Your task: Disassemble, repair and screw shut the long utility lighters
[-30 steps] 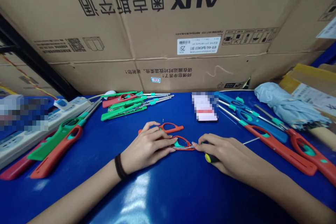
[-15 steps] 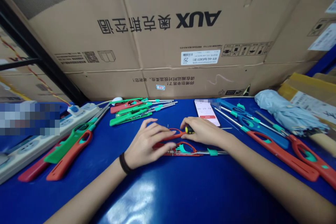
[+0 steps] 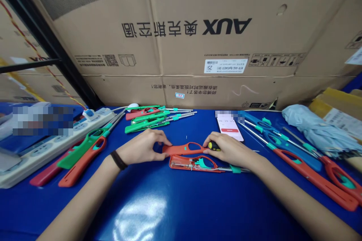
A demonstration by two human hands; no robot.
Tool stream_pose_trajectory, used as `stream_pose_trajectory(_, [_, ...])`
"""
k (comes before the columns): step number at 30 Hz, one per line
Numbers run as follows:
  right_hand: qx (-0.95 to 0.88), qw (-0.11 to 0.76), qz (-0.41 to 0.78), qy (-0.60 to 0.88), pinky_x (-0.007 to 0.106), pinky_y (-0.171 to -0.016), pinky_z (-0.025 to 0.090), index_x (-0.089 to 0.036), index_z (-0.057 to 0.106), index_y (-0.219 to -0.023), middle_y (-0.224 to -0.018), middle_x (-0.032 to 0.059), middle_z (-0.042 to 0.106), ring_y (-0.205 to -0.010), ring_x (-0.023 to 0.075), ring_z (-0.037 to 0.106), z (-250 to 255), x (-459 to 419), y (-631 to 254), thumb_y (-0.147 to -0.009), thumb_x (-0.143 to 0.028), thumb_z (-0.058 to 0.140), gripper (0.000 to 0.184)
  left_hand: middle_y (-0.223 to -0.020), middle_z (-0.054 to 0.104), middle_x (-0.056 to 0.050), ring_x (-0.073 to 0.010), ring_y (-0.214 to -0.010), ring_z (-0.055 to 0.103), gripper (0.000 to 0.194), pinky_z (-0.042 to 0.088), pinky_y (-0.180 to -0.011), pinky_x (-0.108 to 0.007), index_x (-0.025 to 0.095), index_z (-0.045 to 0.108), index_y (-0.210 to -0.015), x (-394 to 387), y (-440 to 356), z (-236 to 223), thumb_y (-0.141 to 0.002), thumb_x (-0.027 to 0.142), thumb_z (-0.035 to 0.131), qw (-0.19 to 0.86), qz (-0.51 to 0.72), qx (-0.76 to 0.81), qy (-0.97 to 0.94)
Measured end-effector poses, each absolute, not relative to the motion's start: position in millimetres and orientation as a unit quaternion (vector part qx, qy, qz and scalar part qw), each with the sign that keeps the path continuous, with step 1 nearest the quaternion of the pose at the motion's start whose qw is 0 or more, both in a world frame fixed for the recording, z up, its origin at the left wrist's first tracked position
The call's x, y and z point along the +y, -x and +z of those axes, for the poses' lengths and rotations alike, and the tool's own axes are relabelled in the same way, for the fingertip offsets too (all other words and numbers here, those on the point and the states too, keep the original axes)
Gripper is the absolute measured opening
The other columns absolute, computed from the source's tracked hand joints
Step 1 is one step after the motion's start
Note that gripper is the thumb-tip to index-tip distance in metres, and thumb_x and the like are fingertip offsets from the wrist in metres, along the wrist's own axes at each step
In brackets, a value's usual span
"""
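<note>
The left hand's (image 3: 147, 146) fingers pinch the nine-o'clock end of an orange shell half (image 3: 178, 150); the right hand's (image 3: 226, 148) fingers grasp its three-o'clock end, a screwdriver (image 3: 214, 145) tucked in the same hand. At six o'clock, just beside it on the desk (image 3: 183, 203), an opened lighter (image 3: 183, 165) lies uncovered, innards exposed. A phone (image 3: 232, 131) rests toward one o'clock.

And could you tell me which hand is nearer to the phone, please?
The right hand: it is just this side of the phone, at the right end of the orange cover. The left hand is farther off, at the cover's left end.
</note>
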State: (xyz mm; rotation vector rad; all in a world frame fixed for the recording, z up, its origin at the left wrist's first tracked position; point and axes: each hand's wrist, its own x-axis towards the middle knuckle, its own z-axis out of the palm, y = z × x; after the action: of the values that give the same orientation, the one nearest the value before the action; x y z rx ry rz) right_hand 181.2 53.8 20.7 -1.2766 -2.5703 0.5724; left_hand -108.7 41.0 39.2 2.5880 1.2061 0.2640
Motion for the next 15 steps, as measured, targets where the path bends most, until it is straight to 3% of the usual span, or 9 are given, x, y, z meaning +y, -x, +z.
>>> stream_pose_trajectory(7, [-0.873,0.117,0.194,0.432,0.03,-0.068,0.045,-0.02,0.062,-0.093,-0.095,0.0054,0.066,-0.081,0.02,0.063,20.3,53.0,-181.3,-0.085,-0.032,0.061,0.014,-0.096,0.067,-0.005,-0.0203,-0.088,0.061,0.023,0.045,-0.083,-0.029,0.018,0.07,-0.095,42.4,101.7,37.4,-0.072,0.023,0.069,0.17,0.117,0.428,-0.88])
stream_pose_trajectory(10, [-0.872,0.124,0.191,0.433,0.029,-0.068,0.045,-0.021,0.06,-0.092,-0.093,0.0042,0.067,-0.081,0.0196,0.063,18.9,53.6,-182.0,-0.083,-0.031,0.063,0.014,-0.09,0.067,-0.004,-0.0195,-0.081,0.061,0.024,0.046,-0.076,-0.027,0.016,0.067,-0.092,42.0,97.8,34.2,-0.069,0.021,0.07,0.178,0.133,0.437,-0.871])
stream_pose_trajectory(15, [-0.868,0.136,0.178,0.442,0.027,-0.062,0.045,-0.022,0.057,-0.095,-0.087,0.0013,0.069,-0.076,0.0194,0.065,22.2,53.9,-185.5,-0.082,-0.027,0.062,0.014,-0.078,0.068,-0.001,-0.0142,-0.068,0.06,0.02,0.044,-0.063,-0.022,0.016,0.066,-0.086,41.8,93.1,30.3,-0.083,0.034,0.059,0.236,0.163,0.428,-0.857])
